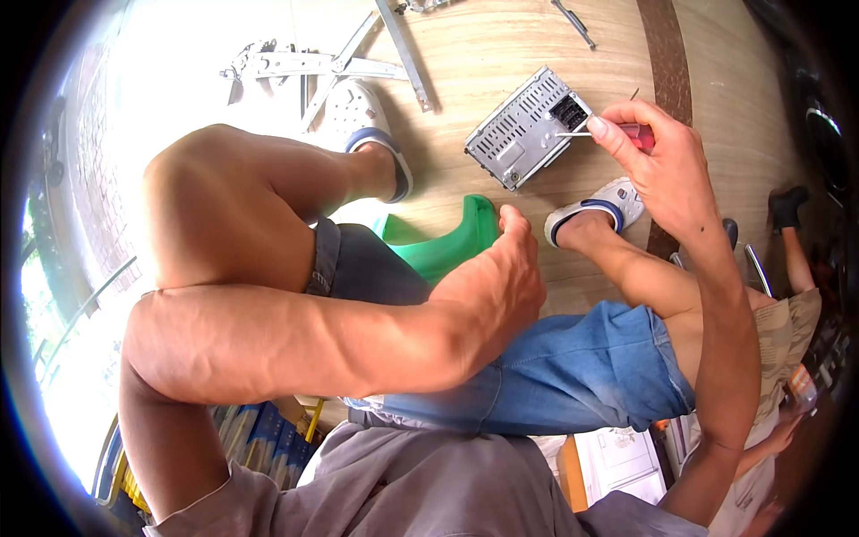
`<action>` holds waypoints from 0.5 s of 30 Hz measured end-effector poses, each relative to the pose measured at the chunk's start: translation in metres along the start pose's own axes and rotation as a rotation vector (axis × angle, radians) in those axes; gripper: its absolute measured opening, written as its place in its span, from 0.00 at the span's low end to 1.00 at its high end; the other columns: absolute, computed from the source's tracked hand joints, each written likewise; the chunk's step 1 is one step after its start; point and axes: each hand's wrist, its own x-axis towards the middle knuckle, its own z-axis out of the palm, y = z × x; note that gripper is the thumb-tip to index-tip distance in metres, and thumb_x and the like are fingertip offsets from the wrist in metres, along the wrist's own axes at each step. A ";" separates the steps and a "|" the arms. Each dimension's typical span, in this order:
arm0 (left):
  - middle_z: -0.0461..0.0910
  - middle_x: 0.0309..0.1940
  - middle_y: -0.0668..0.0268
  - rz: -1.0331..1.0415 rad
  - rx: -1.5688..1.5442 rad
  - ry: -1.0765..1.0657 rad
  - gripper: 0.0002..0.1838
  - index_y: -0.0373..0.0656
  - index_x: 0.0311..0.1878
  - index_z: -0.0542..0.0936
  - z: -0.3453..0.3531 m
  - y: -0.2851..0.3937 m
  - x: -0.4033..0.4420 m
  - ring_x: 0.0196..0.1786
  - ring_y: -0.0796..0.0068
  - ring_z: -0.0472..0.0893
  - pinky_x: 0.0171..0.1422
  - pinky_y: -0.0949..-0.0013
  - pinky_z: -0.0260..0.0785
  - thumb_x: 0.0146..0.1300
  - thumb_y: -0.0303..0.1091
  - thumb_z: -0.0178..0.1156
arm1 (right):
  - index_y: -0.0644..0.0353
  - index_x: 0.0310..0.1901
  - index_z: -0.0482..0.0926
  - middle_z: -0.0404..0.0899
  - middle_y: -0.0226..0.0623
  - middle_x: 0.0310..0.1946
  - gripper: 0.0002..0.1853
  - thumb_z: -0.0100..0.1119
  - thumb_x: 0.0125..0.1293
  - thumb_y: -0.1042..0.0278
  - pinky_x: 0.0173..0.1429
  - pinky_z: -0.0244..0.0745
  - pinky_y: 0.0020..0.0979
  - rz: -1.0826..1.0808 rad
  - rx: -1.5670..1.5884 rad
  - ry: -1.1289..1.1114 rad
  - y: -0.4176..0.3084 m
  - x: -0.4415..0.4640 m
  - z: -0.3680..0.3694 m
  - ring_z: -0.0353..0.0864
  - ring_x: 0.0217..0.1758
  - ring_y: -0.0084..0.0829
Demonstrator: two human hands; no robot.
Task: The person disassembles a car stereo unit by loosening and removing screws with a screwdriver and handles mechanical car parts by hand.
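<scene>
A screwdriver (640,136) with a red handle is gripped by my right hand (667,170), its thin shaft pointing left. Below the shaft, a silver metal car stereo (523,130) lies tilted on the floor, with slotted vents and a dark connector socket at its upper right corner. The shaft tip overlaps the stereo in view; I cannot tell if they touch. My left hand (506,273) is closed in front of my lap, near a green plastic stool (447,246). Its palm side is hidden, so whatever it holds does not show.
Metal scissor-type brackets (340,64) lie on the tiled floor (483,45) past my left foot. A slim metal tool (573,22) rests at the top. Another person's leg (796,259) is at the right. Blue and yellow packages (268,438) stand behind me.
</scene>
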 end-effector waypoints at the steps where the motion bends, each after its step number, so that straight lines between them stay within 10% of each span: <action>1: 0.86 0.47 0.62 -0.015 0.005 0.007 0.14 0.46 0.50 0.88 0.002 0.001 0.000 0.54 0.60 0.85 0.58 0.55 0.77 0.63 0.36 0.63 | 0.63 0.46 0.87 0.88 0.41 0.34 0.18 0.71 0.71 0.53 0.43 0.79 0.33 0.000 -0.004 0.000 -0.001 0.000 0.000 0.85 0.36 0.31; 15: 0.87 0.45 0.62 0.048 -0.091 -0.008 0.12 0.46 0.48 0.88 -0.015 -0.009 -0.004 0.52 0.61 0.86 0.55 0.56 0.77 0.63 0.35 0.63 | 0.65 0.47 0.85 0.87 0.49 0.39 0.13 0.69 0.70 0.63 0.46 0.82 0.39 -0.083 -0.043 -0.045 -0.004 0.000 -0.001 0.89 0.40 0.43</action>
